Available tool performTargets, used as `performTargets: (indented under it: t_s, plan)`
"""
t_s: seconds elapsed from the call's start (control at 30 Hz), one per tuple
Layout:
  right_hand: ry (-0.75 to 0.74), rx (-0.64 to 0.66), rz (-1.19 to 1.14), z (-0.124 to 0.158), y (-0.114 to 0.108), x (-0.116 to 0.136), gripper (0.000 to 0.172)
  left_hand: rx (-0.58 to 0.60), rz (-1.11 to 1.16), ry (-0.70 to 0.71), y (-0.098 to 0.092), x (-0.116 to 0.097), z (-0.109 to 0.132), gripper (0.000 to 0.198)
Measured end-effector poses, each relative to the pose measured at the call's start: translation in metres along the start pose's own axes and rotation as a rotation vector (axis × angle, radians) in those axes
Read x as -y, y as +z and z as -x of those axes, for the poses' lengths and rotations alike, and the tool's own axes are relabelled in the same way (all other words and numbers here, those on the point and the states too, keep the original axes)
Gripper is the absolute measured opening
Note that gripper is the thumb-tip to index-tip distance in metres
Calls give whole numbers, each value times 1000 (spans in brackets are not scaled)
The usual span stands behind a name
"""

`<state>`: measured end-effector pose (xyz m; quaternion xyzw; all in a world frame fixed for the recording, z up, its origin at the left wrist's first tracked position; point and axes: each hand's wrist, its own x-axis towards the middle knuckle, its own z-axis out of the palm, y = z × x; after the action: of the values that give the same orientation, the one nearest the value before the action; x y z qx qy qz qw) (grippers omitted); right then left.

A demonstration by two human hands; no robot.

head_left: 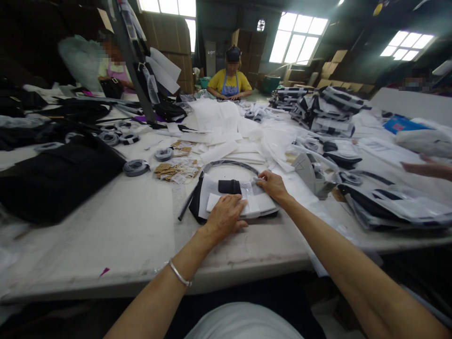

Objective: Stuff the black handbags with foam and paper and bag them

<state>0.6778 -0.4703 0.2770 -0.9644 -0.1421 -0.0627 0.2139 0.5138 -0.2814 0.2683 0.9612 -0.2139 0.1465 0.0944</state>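
Observation:
A black handbag (195, 200) lies on the table in front of me, mostly covered by white paper (212, 202). Its strap (231, 163), in a clear wrap, arches behind it. On the bag's front sits a black flap or buckle piece (229, 186), and a strip of clear plastic (251, 197) runs over the paper beside it. My left hand (226, 214) rests flat on the paper, fingers stretched out. At the bag's upper right corner, my right hand (273, 186) has thumb and fingertips pinched together near the strap's end. What they pinch is too small to make out.
Left stands a large black bag (63, 179); rolled straps (136, 167) and paper tags (176, 170) lie nearby. A grey tape dispenser (312, 174) and wrapped bags (391, 202) are right. White sheets (219, 117) heap behind. A co-worker (229, 82) sits opposite; another person's hand (427, 168) reaches in.

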Motion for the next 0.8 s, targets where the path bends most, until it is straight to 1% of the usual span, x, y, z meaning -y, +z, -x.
performTargets:
  t_s: [0.07, 0.13, 0.17, 0.2, 0.23, 0.27, 0.3, 0.33, 0.37, 0.43, 0.47, 0.53, 0.63, 0.7, 0.8]
  plan:
    - [9, -2, 1, -1, -6, 0, 25, 15, -21, 17, -4, 2, 4, 75]
    - [18, -25, 20, 2, -17, 5, 38, 36, -75, 11, -11, 6, 13, 70]
    - [-2, -70, 36, 7, -24, 10, 43, 44, -109, -7, -15, 8, 19, 65]
    - [-54, -129, 43, 13, -30, 17, 43, 48, -142, -34, -19, 12, 26, 60]
    - [-139, -189, 29, 22, -35, 25, 38, 47, -168, -63, -23, 15, 33, 56]
    - [-251, -224, -8, 33, -39, 35, 30, 44, -181, -90, -27, 19, 40, 52]
    - [-377, -220, -65, 45, -40, 45, 22, 43, -182, -105, -30, 23, 46, 50]
    - [-493, -175, -126, 58, -39, 55, 18, 45, -173, -110, -31, 27, 50, 48]
    - [-578, -101, -172, 70, -35, 64, 18, 50, -155, -107, -31, 31, 54, 45]
    - [-689, 36, -183, 91, -22, 77, 22, 45, -105, -91, -26, 36, 57, 40]
    - [-727, 70, -158, 98, -13, 79, 24, 28, -84, -87, -22, 38, 58, 38]
    - [-789, 67, -113, 108, 2, 78, 25, -30, -72, -104, -12, 39, 61, 35]
    - [-861, -21, -95, 113, 16, 68, 27, -97, -131, -138, -2, 35, 70, 38]
    - [-893, -64, -79, 116, 21, 62, 29, -91, -190, -121, -1, 33, 78, 44]
    - [-912, -91, -48, 121, 25, 58, 32, -50, -252, -61, -7, 35, 87, 51]
